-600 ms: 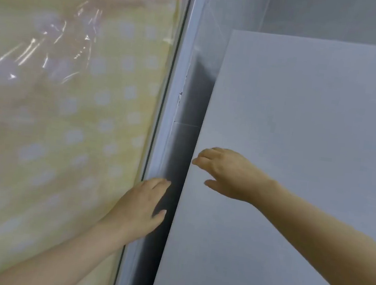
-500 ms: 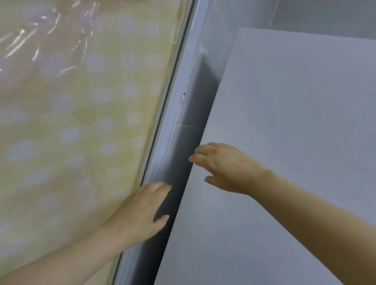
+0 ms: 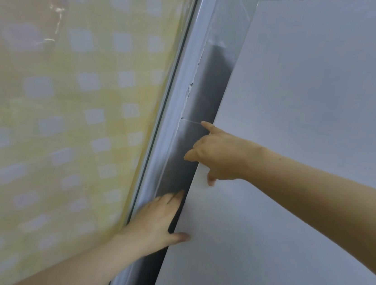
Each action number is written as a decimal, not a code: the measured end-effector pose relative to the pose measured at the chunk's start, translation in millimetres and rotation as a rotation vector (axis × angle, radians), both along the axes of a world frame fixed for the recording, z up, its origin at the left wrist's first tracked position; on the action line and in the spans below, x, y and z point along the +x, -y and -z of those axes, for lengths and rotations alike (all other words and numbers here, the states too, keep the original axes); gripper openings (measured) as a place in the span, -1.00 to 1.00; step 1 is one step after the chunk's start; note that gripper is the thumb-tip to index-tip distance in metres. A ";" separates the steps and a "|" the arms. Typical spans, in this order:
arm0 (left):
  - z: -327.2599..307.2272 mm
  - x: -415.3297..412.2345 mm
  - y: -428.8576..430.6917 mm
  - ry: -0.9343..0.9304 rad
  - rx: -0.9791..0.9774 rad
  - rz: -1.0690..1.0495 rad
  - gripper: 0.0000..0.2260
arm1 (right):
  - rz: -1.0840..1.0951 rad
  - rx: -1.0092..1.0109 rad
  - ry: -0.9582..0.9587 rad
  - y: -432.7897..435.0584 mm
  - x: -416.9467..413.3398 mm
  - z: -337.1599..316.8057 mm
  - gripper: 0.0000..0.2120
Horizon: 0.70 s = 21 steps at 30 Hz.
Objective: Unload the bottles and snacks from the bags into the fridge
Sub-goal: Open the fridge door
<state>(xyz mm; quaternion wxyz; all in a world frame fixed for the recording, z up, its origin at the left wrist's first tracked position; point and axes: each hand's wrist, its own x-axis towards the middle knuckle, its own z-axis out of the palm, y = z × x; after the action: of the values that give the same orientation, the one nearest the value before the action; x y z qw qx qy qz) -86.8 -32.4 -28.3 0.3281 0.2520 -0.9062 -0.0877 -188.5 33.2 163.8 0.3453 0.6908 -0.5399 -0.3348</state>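
Observation:
The grey fridge door fills the right of the head view and looks closed. My right hand curls over the door's left edge, fingers hooked into the dark gap beside it, thumb on the door face. My left hand is lower down on the same edge, fingers reaching into the gap and thumb pressed on the door front. No bags, bottles or snacks are in view.
A window frame runs right beside the fridge, with a yellow checked curtain behind plastic film filling the left side. The dark gap between frame and door is narrow.
Both hands have moved onto the door's left edge: the right hand now hooks its fingers around it, and the left hand slid right with its thumb on the door face.

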 end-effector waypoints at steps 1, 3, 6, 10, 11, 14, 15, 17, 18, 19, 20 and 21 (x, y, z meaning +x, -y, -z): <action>-0.9 -2.5 -0.4 -0.012 0.015 0.016 -0.18 | 0.008 0.003 -0.007 0.2 0.6 0.4 -0.42; -2.9 -7.2 0.2 -0.017 0.071 0.054 -0.23 | 0.008 0.002 -0.028 0.4 1.0 1.2 -0.46; -4.5 -11.2 2.4 0.009 0.189 0.092 -0.32 | -0.006 -0.004 -0.025 0.7 -1.0 2.7 -0.49; -4.8 -12.2 1.9 0.027 0.237 0.074 -0.42 | -0.049 -0.025 0.013 0.0 -4.2 2.3 -0.54; -4.9 -12.3 1.3 0.031 0.235 0.071 -0.43 | -0.051 -0.028 0.018 0.0 -4.4 2.0 -0.54; -5.1 -12.0 0.1 0.039 0.244 0.067 -0.45 | -0.040 -0.039 0.017 1.4 -2.6 2.6 -0.57; -5.2 -11.5 -0.8 0.038 0.257 0.066 -0.46 | -0.036 -0.045 0.015 1.8 -1.7 3.1 -0.58; -4.8 -10.7 -2.4 0.029 0.287 0.073 -0.48 | -0.031 -0.060 0.023 2.3 -0.5 4.2 -0.59; -4.7 -10.4 -3.3 0.023 0.301 0.077 -0.49 | -0.026 -0.067 0.028 2.1 0.2 4.9 -0.60; -4.9 -9.5 -3.9 0.020 0.309 0.080 -0.50 | -0.020 -0.074 0.030 1.8 1.4 5.5 -0.61; -5.4 -8.0 -4.5 0.020 0.313 0.080 -0.50 | -0.013 -0.081 0.031 1.2 3.2 6.4 -0.61; -5.7 -5.9 -5.2 0.022 0.316 0.081 -0.50 | -0.007 -0.088 0.035 -0.1 5.7 7.4 -0.62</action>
<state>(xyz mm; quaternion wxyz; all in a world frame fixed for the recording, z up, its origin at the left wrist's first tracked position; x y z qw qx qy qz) -92.7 -27.1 -22.7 0.2706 0.2646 -0.8940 -0.2397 -182.7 33.4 156.5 0.3668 0.6826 -0.5577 -0.2975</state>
